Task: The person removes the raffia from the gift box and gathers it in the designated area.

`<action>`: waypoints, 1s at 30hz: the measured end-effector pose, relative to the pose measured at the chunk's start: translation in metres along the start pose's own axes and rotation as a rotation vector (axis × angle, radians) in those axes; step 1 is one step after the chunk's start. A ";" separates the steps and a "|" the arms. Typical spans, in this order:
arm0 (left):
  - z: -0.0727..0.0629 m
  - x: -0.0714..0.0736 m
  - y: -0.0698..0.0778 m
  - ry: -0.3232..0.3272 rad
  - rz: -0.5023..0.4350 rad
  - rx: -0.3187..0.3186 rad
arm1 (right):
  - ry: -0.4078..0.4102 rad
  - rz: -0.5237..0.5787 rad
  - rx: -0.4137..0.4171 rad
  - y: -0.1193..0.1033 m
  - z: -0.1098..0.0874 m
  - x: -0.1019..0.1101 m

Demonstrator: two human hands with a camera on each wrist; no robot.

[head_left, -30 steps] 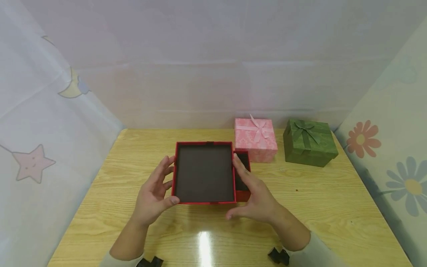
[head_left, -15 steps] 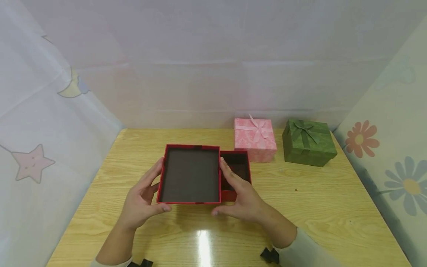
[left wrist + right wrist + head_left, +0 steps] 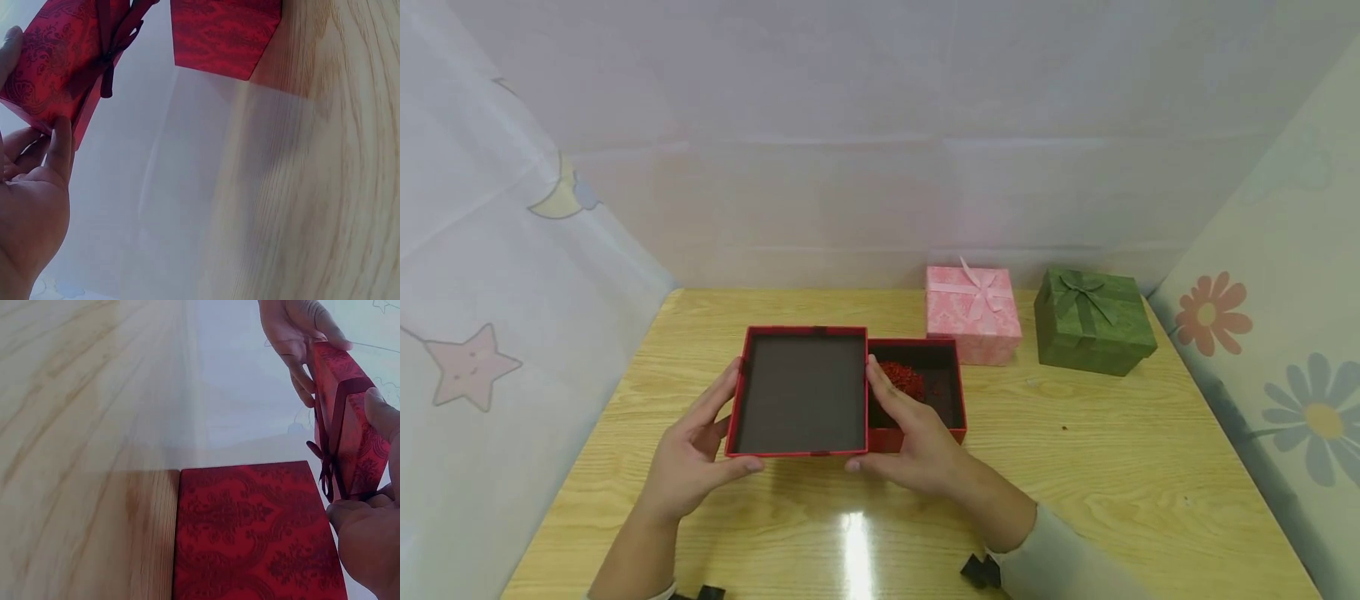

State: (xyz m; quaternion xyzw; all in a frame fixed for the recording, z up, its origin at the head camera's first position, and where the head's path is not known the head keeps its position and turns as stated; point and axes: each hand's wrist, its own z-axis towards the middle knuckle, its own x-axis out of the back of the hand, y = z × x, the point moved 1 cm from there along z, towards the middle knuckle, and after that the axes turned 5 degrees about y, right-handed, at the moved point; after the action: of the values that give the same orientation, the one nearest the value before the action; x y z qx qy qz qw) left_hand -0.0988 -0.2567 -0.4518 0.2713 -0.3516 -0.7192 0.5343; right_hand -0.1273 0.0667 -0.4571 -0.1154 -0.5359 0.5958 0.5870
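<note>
Both hands hold a red box lid [image 3: 801,392], its dark inside facing the head camera, above the table. My left hand [image 3: 688,467] grips its left side, thumb at the near edge and fingers along the side. On the opposite side, my right hand [image 3: 917,454] grips it the same way. In the left wrist view a dark red ribbon bow [image 3: 107,59] shows on the lid's outer face. The red patterned box base [image 3: 250,531] stands on the table, partly behind the lid and right hand. Inside it lies a clump of red shredded material [image 3: 904,381].
A pink gift box [image 3: 973,312] with a bow stands behind the red base. Farther right is a green gift box [image 3: 1093,321], also with a bow. They share a wooden table [image 3: 1112,500] enclosed by pale printed cloth [image 3: 820,167].
Both hands have carried the lid leftward, off the box base. More of the base's inside now shows, and the red shredded clump has come into view. The other boxes stay put.
</note>
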 end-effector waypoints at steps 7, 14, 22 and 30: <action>-0.004 0.010 -0.002 0.001 -0.025 -0.021 | 0.001 0.029 -0.005 -0.003 0.004 -0.012; -0.009 0.023 -0.001 0.027 -0.057 -0.038 | 0.024 0.010 -0.036 -0.010 0.010 -0.027; -0.017 0.035 0.002 0.090 -0.057 0.096 | 0.044 -0.053 -0.072 -0.016 0.021 -0.045; -0.022 0.049 -0.001 0.128 0.010 0.171 | 0.023 -0.057 -0.158 -0.018 0.034 -0.060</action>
State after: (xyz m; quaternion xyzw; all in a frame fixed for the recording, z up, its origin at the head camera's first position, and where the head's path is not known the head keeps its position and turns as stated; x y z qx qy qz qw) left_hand -0.0959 -0.3080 -0.4665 0.3594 -0.3782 -0.6653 0.5341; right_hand -0.1257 -0.0048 -0.4591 -0.1526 -0.5776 0.5332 0.5990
